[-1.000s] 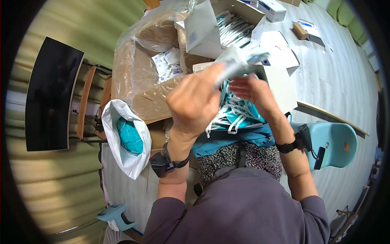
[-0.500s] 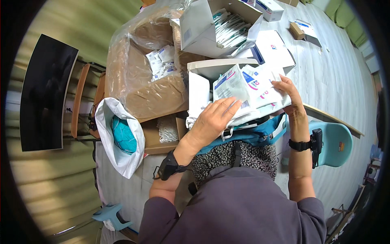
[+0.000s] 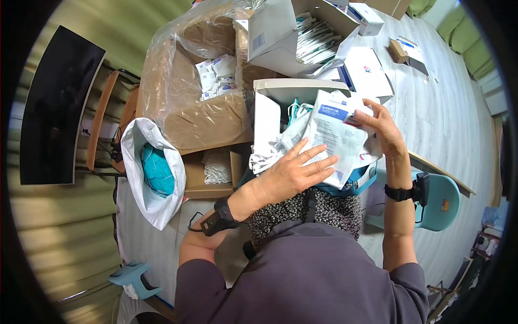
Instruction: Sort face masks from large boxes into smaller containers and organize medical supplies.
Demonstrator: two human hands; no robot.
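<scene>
A flat white printed packet (image 3: 337, 132) with a blue band lies over the near part of an open white box (image 3: 302, 84) on my lap. My right hand (image 3: 387, 128) pinches its upper right edge between thumb and fingers. Across the packet's lower left part rests my left hand (image 3: 297, 173), its fingers spread and straight. Behind and under it are more white packets (image 3: 297, 132), partly covered. White ear loops (image 3: 264, 160) hang over the box's left side, and teal bits show inside.
Beyond stands a white carton (image 3: 275, 40) with many upright packets. A plastic-lined cardboard box (image 3: 208, 129) holds small white packets. To the left, a white sack (image 3: 135, 175) contains a teal bundle (image 3: 157, 171). A small cardboard box (image 3: 208, 190) holds white cords. A light-blue stool (image 3: 445, 202) is at right.
The fanned packets have shifted, and one now faces up with its blue band at the top. My left hand's fingers have spread over it. The whole view has moved slightly.
</scene>
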